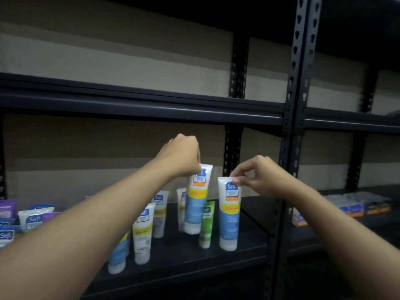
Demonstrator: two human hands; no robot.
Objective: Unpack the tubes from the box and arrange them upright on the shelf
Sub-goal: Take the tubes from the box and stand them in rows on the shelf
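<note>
While the left hand (184, 156) pinches the crimped top of one blue-and-yellow tube (195, 202), slightly tilted just beside a green tube (207, 224), the right hand (257, 176) pinches the top of a second tube (229, 215) standing cap-down on the black shelf (249, 237).

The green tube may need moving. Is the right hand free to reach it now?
Probably not yet: the right hand pinches the top of a blue tube standing just right of the green tube. Once it lets go, the green tube's top looks open.
</note>
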